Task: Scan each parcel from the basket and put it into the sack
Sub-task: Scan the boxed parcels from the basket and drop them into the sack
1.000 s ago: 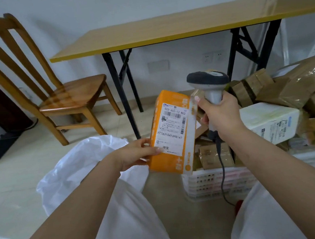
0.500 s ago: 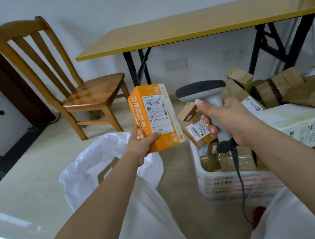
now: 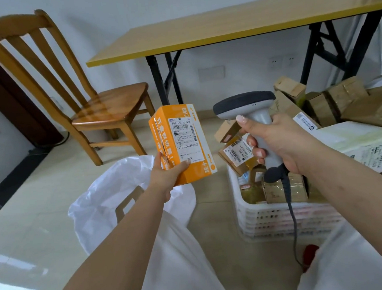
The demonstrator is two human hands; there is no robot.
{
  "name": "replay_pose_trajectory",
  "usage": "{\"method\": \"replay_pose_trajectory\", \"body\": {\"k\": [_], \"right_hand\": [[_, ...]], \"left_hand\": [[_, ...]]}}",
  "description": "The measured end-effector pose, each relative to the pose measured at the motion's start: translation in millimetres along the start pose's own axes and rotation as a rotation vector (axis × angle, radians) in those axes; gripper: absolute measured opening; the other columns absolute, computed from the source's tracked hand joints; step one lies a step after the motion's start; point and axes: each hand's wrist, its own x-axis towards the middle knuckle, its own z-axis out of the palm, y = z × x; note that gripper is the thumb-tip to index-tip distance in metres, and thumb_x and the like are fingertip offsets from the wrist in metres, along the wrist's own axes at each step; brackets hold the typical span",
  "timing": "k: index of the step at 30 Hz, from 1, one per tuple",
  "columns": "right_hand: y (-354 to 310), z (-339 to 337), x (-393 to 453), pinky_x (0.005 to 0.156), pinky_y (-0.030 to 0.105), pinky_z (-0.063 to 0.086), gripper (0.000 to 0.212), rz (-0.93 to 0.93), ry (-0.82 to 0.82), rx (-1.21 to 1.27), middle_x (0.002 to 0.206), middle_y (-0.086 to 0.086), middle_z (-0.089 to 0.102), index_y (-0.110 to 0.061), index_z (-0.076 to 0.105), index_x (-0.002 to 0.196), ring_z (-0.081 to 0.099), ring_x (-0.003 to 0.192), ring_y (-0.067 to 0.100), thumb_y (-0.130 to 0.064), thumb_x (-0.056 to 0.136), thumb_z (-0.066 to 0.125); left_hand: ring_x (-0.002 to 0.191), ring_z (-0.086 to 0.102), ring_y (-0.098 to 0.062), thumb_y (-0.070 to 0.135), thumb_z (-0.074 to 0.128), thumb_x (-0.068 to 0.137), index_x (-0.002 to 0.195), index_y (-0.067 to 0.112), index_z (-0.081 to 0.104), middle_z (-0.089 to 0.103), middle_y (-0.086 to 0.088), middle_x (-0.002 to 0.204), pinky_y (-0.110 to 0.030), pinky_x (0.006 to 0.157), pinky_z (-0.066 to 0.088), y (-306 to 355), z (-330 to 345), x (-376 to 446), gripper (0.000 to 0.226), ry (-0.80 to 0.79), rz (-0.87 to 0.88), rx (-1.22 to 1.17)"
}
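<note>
My left hand (image 3: 166, 174) grips the lower end of an orange parcel (image 3: 182, 143), held upright above the sack with its white shipping label facing me. The grey barcode scanner (image 3: 252, 110) is gripped in my right hand (image 3: 278, 139), its dark head pointing left toward the parcel, a short gap between them. Its cable hangs down past the white plastic basket (image 3: 280, 220), which is full of several brown cardboard parcels. The open white sack (image 3: 102, 197) lies on the floor below my left arm, with a brown piece of cardboard inside it.
A wooden chair (image 3: 105, 110) stands at the left behind the sack. A yellow-topped folding table (image 3: 233, 27) with black legs spans the back. More cardboard boxes and a large white box (image 3: 366, 144) pile up at the right. A pale tiled floor lies all around.
My left hand has carried the orange parcel leftward, away from the scanner and over the sack, and turned its label more toward me. The view has swung left.
</note>
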Motion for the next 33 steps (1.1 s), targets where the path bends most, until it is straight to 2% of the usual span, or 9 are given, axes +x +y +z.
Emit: {"method": "replay_pose_trajectory", "body": {"k": [3,5,9,13,17,23,28,31,33], "right_hand": [[4,2,2,0.044,0.024,0.044,0.036,0.017,-0.001,-0.006,0.062,0.003,0.054,-0.007,0.058,0.092,0.044,0.046,0.012,-0.041,0.084,0.069],[9,5,5,0.044,0.024,0.044,0.035,0.037,-0.009,-0.011,0.061,0.003,0.053,-0.008,0.056,0.087,0.043,0.046,0.012,-0.040,0.084,0.069],[25,15,12,0.042,0.024,0.045,0.036,0.081,0.014,-0.045,0.060,0.003,0.054,-0.008,0.055,0.090,0.046,0.046,0.013,-0.041,0.085,0.070],[42,25,27,0.047,0.027,0.044,0.037,0.140,-0.005,-0.049,0.060,0.004,0.053,-0.009,0.056,0.087,0.044,0.044,0.014,-0.043,0.085,0.070],[58,39,47,0.043,0.024,0.041,0.042,0.183,-0.002,-0.036,0.062,0.004,0.053,-0.009,0.057,0.102,0.043,0.041,0.013,-0.044,0.084,0.072],[78,73,67,0.044,0.026,0.043,0.040,0.244,-0.013,-0.109,0.066,0.005,0.055,-0.011,0.056,0.093,0.045,0.043,0.013,-0.047,0.084,0.070],[92,95,77,0.046,0.027,0.043,0.041,0.314,-0.071,-0.140,0.063,0.003,0.055,-0.009,0.057,0.094,0.044,0.043,0.012,-0.047,0.084,0.071],[99,98,83,0.047,0.028,0.044,0.045,0.332,-0.059,-0.169,0.065,0.004,0.055,-0.007,0.061,0.100,0.045,0.045,0.013,-0.047,0.084,0.071],[100,97,86,0.046,0.027,0.042,0.042,0.322,-0.057,-0.155,0.065,0.004,0.054,-0.007,0.058,0.100,0.043,0.044,0.013,-0.044,0.085,0.070]], "left_hand": [[0.102,0.057,-0.020,0.028,0.077,0.084,0.125,0.039,0.034,0.057,0.009,0.109,-0.028,0.064,0.052,-1,-3,1,0.061,0.024,-0.046,0.027],[0.104,0.060,-0.024,0.039,0.074,0.084,0.129,0.035,0.039,0.060,0.000,0.121,-0.039,0.075,0.056,-2,-6,4,0.057,0.007,-0.149,0.016],[0.106,0.061,-0.035,0.064,0.062,0.083,0.127,0.026,0.046,0.063,-0.013,0.116,-0.050,0.086,0.055,-6,-13,5,0.060,-0.013,-0.411,-0.103],[0.099,0.064,-0.034,0.065,0.059,0.085,0.132,0.023,0.049,0.067,-0.013,0.109,-0.048,0.078,0.055,-12,-34,15,0.065,0.059,-0.410,-0.200],[0.075,0.058,-0.030,0.063,0.047,0.093,0.128,0.021,0.046,0.062,-0.009,0.086,-0.048,0.073,0.047,-3,-73,31,0.055,0.245,-0.368,-0.283],[0.087,0.062,-0.030,0.072,0.051,0.083,0.126,0.025,0.054,0.067,-0.007,0.101,-0.041,0.069,0.045,-23,-128,55,0.064,0.470,-0.534,-0.229],[0.069,0.056,-0.028,0.070,0.052,0.086,0.106,0.021,0.057,0.062,-0.009,0.080,-0.038,0.058,0.041,-40,-134,57,0.054,0.445,-0.621,-0.143],[0.075,0.059,-0.030,0.069,0.050,0.088,0.096,0.017,0.057,0.063,-0.011,0.086,-0.043,0.070,0.048,-40,-131,69,0.053,0.388,-0.543,-0.203],[0.098,0.060,-0.032,0.077,0.052,0.080,0.105,0.019,0.059,0.066,-0.010,0.108,-0.050,0.093,0.047,-41,-131,80,0.064,0.403,-0.482,-0.230]]}}
